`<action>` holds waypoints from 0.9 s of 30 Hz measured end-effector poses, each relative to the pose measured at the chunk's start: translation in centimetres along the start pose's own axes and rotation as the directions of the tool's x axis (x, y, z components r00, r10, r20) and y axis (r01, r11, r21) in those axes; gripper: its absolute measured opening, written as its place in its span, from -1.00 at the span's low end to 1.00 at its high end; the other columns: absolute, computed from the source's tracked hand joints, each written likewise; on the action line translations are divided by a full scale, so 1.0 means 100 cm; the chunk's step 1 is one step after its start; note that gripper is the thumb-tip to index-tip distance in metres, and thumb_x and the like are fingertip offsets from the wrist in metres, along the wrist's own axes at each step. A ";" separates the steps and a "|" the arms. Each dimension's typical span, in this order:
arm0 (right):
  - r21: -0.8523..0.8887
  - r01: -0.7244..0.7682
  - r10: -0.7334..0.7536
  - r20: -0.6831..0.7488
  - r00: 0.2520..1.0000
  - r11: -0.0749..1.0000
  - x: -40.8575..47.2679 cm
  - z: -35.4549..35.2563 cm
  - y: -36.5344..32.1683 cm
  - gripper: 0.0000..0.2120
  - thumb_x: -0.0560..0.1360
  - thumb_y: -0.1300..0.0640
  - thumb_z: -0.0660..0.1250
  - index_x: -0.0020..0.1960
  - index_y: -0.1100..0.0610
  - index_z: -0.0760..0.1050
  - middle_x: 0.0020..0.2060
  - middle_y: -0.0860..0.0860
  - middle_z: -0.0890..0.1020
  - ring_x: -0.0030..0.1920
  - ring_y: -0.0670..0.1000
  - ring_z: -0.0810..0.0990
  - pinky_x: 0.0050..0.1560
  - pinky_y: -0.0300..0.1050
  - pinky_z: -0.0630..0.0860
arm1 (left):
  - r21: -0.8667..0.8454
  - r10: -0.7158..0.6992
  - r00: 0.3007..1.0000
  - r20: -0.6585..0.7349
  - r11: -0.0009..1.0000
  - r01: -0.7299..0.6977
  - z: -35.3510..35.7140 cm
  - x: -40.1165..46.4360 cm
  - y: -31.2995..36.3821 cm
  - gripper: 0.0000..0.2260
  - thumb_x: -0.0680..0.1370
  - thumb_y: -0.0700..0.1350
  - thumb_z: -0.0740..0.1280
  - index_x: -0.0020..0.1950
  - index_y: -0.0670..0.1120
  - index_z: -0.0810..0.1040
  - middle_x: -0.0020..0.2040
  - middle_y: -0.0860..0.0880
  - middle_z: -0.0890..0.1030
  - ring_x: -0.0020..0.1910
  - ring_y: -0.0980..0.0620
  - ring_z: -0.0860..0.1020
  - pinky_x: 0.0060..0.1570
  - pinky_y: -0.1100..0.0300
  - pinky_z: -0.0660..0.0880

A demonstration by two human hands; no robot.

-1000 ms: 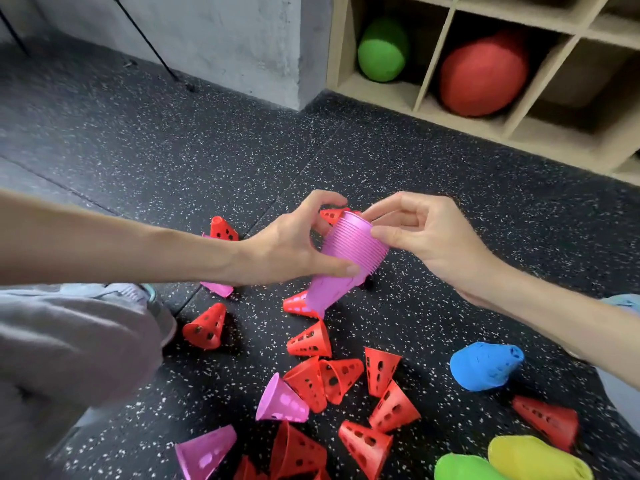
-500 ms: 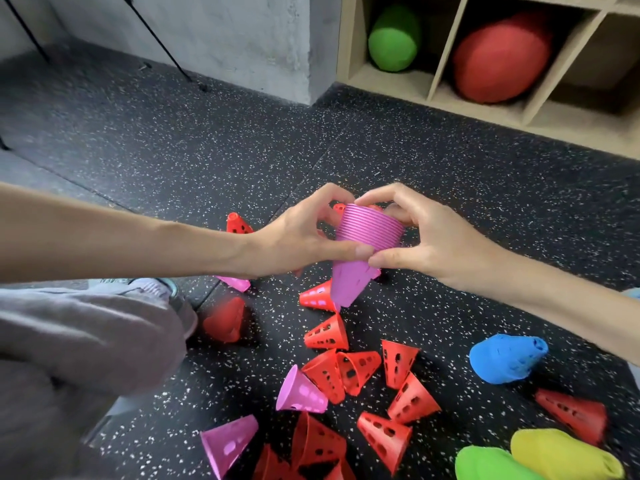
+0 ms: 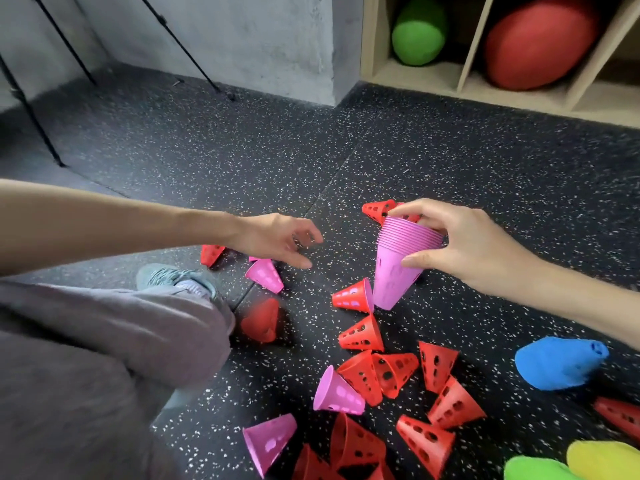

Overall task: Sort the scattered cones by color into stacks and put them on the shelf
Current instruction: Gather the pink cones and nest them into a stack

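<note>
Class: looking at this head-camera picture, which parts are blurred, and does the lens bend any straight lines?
Head view: the red cone beside the knee is smeared, its holes unreadable; the left hand shows slight blur at the fingertips; the pink stack in the right hand stays fairly sharp; the wide lens makes the shelf dividers lean.

A gym or sports room: speckled rubber floor (image 3: 433,161), training cones (image 3: 362,336) strewn, padded balls (image 3: 540,43) in cubby shelving (image 3: 474,57) at 1 o'clock.

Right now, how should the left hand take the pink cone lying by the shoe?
Pinch the pink cone at its wide rim, coming from above. It lies on its side, rim toward the camera, tip toward the left hand, which hovers open above it.
</note>
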State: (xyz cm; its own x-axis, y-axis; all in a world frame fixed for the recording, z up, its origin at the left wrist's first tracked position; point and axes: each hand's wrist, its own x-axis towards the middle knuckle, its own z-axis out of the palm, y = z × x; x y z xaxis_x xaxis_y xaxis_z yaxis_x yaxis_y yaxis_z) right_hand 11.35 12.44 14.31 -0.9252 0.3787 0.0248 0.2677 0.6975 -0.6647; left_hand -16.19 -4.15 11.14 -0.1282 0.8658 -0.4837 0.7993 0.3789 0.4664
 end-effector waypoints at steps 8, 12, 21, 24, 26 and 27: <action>-0.026 -0.009 0.009 0.013 1.000 1.000 0.010 0.010 0.006 -0.42 0.41 0.13 0.59 0.33 -0.23 0.49 0.11 -0.42 0.48 0.23 -0.30 0.44 -0.01 -0.72 0.22 | 0.058 -0.187 0.969 -0.159 0.978 0.198 0.012 0.007 -0.098 -0.61 0.60 0.01 0.43 0.41 0.00 0.50 0.26 -0.03 0.57 0.12 -0.05 0.58 0.12 0.05 0.54; -0.002 -0.040 0.040 0.033 0.999 0.999 0.013 0.016 0.010 -0.45 0.41 0.17 0.58 0.23 -0.28 0.48 -0.02 -0.40 0.46 -0.11 -0.45 0.56 -0.15 -0.70 0.26 | 0.015 -0.263 0.953 -0.148 0.963 0.268 0.037 0.022 -0.137 -0.62 0.61 0.03 0.41 0.39 -0.03 0.52 0.01 -0.03 0.59 -0.12 0.03 0.53 -0.21 0.21 0.41; 0.002 -0.050 0.049 0.049 0.998 0.999 0.023 0.015 0.006 -0.47 0.42 0.18 0.57 0.24 -0.23 0.48 0.00 -0.39 0.48 -0.26 -0.50 0.51 -0.22 -0.67 0.30 | -0.196 -0.287 0.957 0.042 0.937 0.289 0.060 0.033 -0.160 -0.68 0.62 0.01 0.41 0.36 0.01 0.60 0.28 0.03 0.56 0.27 0.03 0.52 0.27 0.11 0.45; 0.015 -0.007 0.007 0.030 1.000 1.000 0.023 0.013 0.005 -0.46 0.41 0.20 0.58 0.28 -0.17 0.51 0.02 -0.48 0.43 -0.21 -0.64 0.43 -0.20 -0.66 0.31 | -0.234 -0.268 0.963 -0.013 0.937 0.258 0.060 0.031 -0.156 -0.81 0.60 -0.15 0.43 0.19 0.03 0.68 0.15 0.00 0.65 0.20 -0.02 0.61 0.12 0.21 0.50; 0.016 0.004 -0.004 0.009 1.000 1.000 0.021 0.009 0.007 -0.43 0.39 0.17 0.59 0.28 -0.23 0.51 0.05 -0.51 0.44 -0.04 -0.70 0.36 -0.09 -0.71 0.26 | -0.226 -0.235 0.968 -0.093 0.951 0.209 0.055 0.028 -0.148 -0.77 0.57 -0.25 0.45 0.09 0.08 0.68 0.04 0.03 0.69 0.08 0.03 0.65 -0.02 0.37 0.54; 0.015 0.007 -0.007 0.001 1.000 1.000 0.020 0.006 0.006 -0.43 0.38 0.16 0.60 0.27 -0.25 0.51 0.05 -0.50 0.47 0.00 -0.70 0.35 -0.06 -0.71 0.24 | -0.212 -0.221 0.966 -0.135 0.959 0.190 0.048 0.024 -0.140 -0.75 0.56 -0.27 0.46 0.08 0.08 0.69 0.01 0.07 0.70 -0.01 0.11 0.66 -0.11 0.45 0.52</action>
State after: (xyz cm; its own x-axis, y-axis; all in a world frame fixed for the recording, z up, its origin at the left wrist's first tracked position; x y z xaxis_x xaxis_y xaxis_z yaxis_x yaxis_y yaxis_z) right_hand 9.49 13.32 13.52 -0.9273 0.3733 0.0290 0.2572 0.6913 -0.6753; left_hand -24.81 -8.98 -0.11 -0.3798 0.7963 -0.4708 0.6177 0.5972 0.5117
